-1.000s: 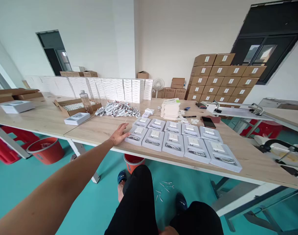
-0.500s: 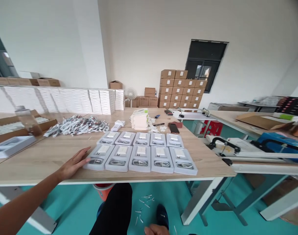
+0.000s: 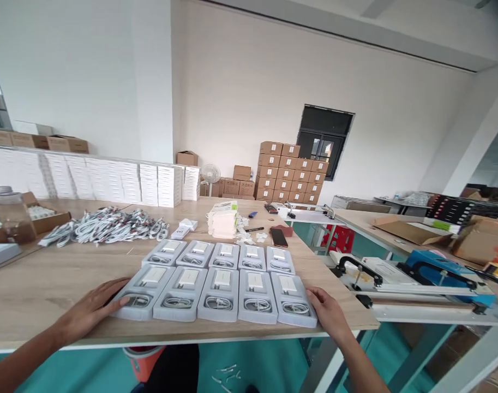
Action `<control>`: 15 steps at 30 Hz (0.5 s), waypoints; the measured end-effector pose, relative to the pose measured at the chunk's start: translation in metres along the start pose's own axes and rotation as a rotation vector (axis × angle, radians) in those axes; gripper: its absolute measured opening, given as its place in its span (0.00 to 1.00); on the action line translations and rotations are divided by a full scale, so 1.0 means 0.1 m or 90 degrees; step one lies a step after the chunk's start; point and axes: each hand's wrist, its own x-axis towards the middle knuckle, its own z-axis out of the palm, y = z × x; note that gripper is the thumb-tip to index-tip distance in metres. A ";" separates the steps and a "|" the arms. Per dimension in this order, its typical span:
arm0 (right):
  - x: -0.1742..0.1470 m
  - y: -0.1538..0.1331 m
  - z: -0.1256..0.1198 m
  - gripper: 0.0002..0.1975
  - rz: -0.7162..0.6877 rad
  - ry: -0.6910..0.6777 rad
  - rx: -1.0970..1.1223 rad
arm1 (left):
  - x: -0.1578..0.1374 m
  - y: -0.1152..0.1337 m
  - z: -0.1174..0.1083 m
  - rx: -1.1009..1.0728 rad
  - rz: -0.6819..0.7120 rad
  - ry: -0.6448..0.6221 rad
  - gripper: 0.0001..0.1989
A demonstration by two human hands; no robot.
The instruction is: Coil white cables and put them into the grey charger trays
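Note:
Two rows of white molded trays lie side by side on the wooden table, each holding a white charger plug and a coiled white cable. My left hand [image 3: 91, 308] rests at the left end of the front row, fingers stretched out, the thumb over the edge of the leftmost tray [image 3: 133, 315]. At the other end, my right hand [image 3: 325, 310] touches the outer side of the rightmost tray [image 3: 297, 320] with its fingers loosely bent. Neither hand grips anything. Behind the trays stands a stack of white and green cards [image 3: 222, 222]. A black phone [image 3: 279, 237] lies behind the right end.
A heap of white cables [image 3: 109, 225] lies at left, near a clear plastic jar [image 3: 12, 215]. Stacked white boxes [image 3: 128, 183] line the back. Bar sealers [image 3: 412, 284] stand at right. Under the table is a red bucket [image 3: 144, 361].
My right hand has come up from below the table to the right end of the front row. My left hand stays at the left end. The camera view has shifted.

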 end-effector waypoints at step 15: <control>1.03 0.02 0.54 0.41 -0.006 -0.075 -0.027 | -0.04 -0.02 -0.08 -0.002 -0.023 -0.017 0.34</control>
